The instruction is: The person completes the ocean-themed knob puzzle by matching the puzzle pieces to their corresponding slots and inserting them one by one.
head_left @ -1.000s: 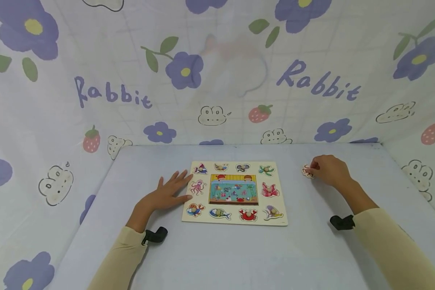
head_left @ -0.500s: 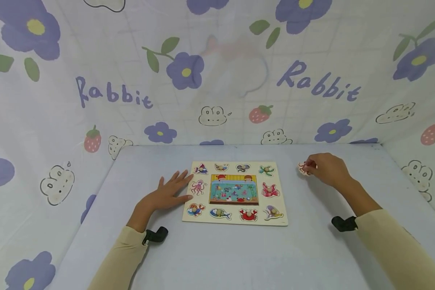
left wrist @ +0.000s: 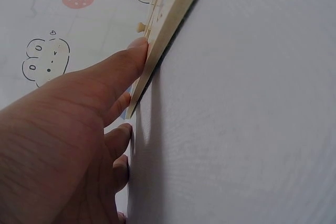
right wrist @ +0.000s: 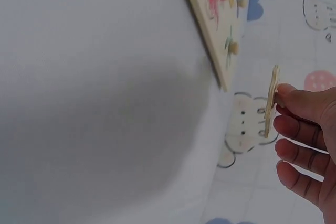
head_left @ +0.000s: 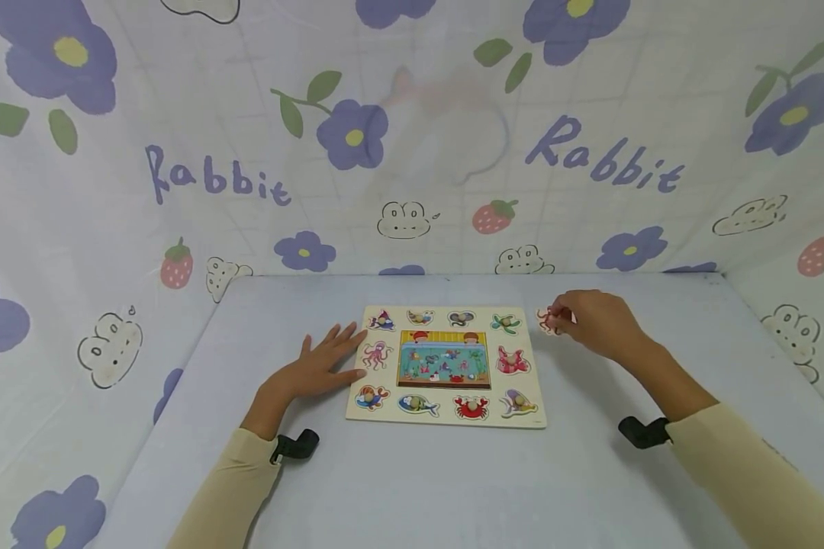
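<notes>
A wooden knob puzzle board [head_left: 446, 420] with sea-animal pieces round a fish-tank picture lies flat on the table. My right hand [head_left: 593, 324] pinches a reddish octopus puzzle piece [head_left: 545, 321] just off the board's upper right corner. In the right wrist view the piece [right wrist: 270, 100] is seen edge-on above the table, between thumb and index finger, the other fingers loosely bent. My left hand [head_left: 319, 366] has its fingers spread, fingertips on the board's left edge. The left wrist view shows that thumb against the board's side [left wrist: 170, 27]. A flat octopus picture [head_left: 377, 355], without a knob, is beside it.
The board lies in the middle of a table [head_left: 426, 488] covered in pale cloth. A patterned curtain [head_left: 439, 152] with flowers, rabbits and strawberries rises behind the table and along its sides. A black wrist camera [head_left: 642, 432] sits on the right wrist, another [head_left: 295, 444] on the left.
My right hand has lifted the octopus piece and moved it left, closer to the board's upper right corner. My left hand has stayed in place at the board's left edge.
</notes>
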A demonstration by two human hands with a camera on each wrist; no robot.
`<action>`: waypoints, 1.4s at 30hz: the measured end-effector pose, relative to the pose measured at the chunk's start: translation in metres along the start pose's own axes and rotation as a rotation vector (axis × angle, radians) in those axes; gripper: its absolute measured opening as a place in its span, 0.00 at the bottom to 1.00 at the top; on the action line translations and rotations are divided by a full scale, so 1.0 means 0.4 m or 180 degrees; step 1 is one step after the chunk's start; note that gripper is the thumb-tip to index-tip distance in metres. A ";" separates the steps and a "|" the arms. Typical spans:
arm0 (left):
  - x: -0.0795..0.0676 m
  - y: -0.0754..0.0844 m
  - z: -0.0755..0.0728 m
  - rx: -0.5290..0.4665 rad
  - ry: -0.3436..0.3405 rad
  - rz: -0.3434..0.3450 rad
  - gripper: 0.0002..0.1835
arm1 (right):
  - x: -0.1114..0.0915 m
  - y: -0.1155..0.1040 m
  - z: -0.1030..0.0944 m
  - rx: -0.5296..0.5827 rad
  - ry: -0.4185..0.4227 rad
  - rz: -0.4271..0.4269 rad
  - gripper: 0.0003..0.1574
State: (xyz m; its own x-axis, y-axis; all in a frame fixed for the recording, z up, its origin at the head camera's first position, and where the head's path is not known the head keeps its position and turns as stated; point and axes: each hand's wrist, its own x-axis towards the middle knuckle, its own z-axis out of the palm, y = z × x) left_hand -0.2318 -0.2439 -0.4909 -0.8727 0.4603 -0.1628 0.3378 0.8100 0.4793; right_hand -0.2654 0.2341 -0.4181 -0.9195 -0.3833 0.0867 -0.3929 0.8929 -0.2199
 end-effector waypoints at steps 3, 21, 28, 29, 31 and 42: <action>0.001 -0.004 0.003 0.0008 -0.0002 0.0011 0.42 | 0.000 -0.037 -0.005 -0.0057 0.0055 -0.0097 0.12; 0.003 -0.004 0.003 0.0055 0.0007 -0.0005 0.42 | 0.046 -0.223 0.034 -0.0109 -0.0030 -0.0567 0.13; 0.000 0.000 0.000 0.0051 -0.0009 -0.0018 0.42 | 0.082 -0.300 0.064 -0.0033 -0.0205 -0.0718 0.12; 0.001 -0.001 0.001 0.0045 -0.0014 -0.0015 0.42 | 0.087 -0.309 0.069 -0.0015 -0.0208 -0.0762 0.12; 0.002 -0.006 0.003 0.0036 -0.0016 0.0004 0.42 | 0.097 -0.325 0.079 -0.0007 -0.0187 -0.0874 0.10; 0.005 -0.011 0.002 -0.0002 -0.0015 0.0051 0.43 | 0.153 -0.423 0.127 -0.0049 -0.0340 -0.1145 0.08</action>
State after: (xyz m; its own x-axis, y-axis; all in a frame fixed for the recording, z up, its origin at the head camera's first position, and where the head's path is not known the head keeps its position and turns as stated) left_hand -0.2347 -0.2464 -0.4941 -0.8656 0.4748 -0.1592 0.3514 0.8024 0.4824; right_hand -0.2550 0.0476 -0.4250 -0.7170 -0.6950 0.0538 -0.6916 0.6997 -0.1792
